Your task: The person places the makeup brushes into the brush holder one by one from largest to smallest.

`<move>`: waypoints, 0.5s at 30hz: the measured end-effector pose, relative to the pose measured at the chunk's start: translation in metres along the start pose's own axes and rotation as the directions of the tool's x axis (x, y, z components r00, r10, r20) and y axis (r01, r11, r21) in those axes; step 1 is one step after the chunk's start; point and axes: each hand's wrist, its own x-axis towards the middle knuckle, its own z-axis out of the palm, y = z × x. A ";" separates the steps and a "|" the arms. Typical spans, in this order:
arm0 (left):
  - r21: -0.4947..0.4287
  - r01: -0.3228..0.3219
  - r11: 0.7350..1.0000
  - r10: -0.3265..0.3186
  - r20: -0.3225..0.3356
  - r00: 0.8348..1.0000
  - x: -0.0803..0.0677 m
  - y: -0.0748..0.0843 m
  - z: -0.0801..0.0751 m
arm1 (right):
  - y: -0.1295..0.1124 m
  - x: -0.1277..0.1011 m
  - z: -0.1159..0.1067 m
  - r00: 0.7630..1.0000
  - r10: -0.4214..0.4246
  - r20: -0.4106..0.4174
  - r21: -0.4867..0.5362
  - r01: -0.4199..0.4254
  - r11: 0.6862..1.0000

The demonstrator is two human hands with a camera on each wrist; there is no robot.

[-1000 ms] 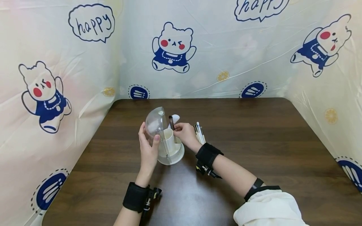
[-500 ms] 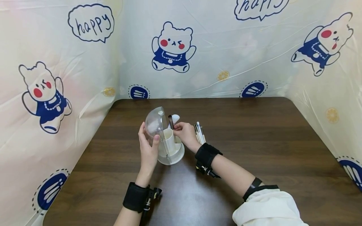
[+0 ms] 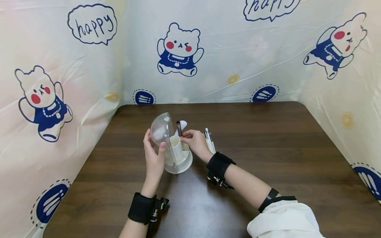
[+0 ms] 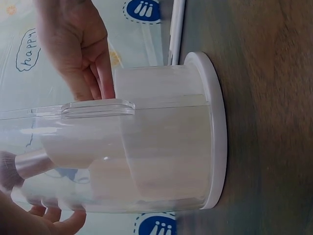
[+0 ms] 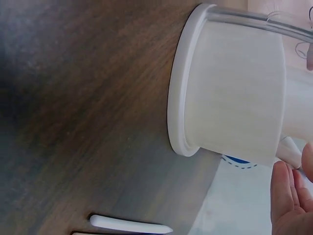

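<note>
A round white makeup brush holder [image 3: 185, 162] with a clear, dome-topped cover [image 3: 161, 130] stands upright on the table. My left hand [image 3: 154, 162] grips the cover from the left, thumb in front and fingers around its far side. On the other side, my right hand [image 3: 195, 142] pinches the handle of a dark-bristled makeup brush [image 3: 179, 126], which is upright over the holder's cups. A white rounded tool head [image 3: 183, 124] shows just behind that brush. In the right wrist view, the fingers [image 5: 282, 193] close on a pale handle [image 5: 289, 152]; its lower end is hidden.
Several thin brushes or sticks [image 3: 209, 140] lie together right of the holder, partly behind the right hand. A white stick [image 5: 129, 224] shows on the wood in the right wrist view. Printed plastic sheeting [image 3: 226, 49] hangs around the brown table [image 3: 268, 142].
The head view has shifted slightly. Both hands keep their places at the holder, and the brush stays upright between the right fingers.
</note>
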 end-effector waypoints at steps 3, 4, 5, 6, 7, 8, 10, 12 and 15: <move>0.009 0.005 1.000 -0.005 -0.007 1.000 -0.001 0.001 0.000 | -0.001 -0.005 -0.003 1.000 -0.001 -0.010 0.015 0.001 1.000; 0.010 0.009 1.000 -0.009 -0.006 1.000 -0.001 0.002 0.000 | -0.002 -0.007 -0.004 1.000 0.004 -0.013 0.026 -0.004 1.000; 0.012 0.014 1.000 -0.013 -0.006 1.000 -0.001 0.002 0.000 | -0.002 -0.010 -0.005 1.000 0.013 -0.016 0.040 -0.013 0.999; 0.011 0.017 1.000 -0.017 -0.007 1.000 -0.002 0.003 0.000 | -0.002 -0.013 -0.006 1.000 0.024 -0.015 0.054 -0.023 0.998; 0.008 0.021 1.000 -0.021 -0.008 1.000 -0.002 0.003 0.000 | -0.002 -0.016 -0.007 0.999 0.039 -0.011 0.068 -0.038 0.997; 0.005 0.024 1.000 -0.024 -0.008 1.000 -0.002 0.004 0.001 | -0.002 -0.020 -0.007 0.998 0.058 0.000 0.082 -0.058 0.995; -0.002 0.028 1.000 -0.028 -0.010 1.000 -0.003 0.005 0.002 | -0.001 -0.029 -0.008 0.995 0.101 0.025 0.094 -0.103 0.990; -0.005 0.030 1.000 -0.030 -0.012 0.999 -0.003 0.005 0.002 | 0.000 -0.039 -0.009 0.987 0.146 0.062 0.095 -0.152 0.984; 0.006 0.034 0.999 -0.034 -0.021 0.999 -0.003 0.004 0.003 | 0.001 -0.053 -0.008 0.971 0.208 0.117 0.096 -0.220 0.971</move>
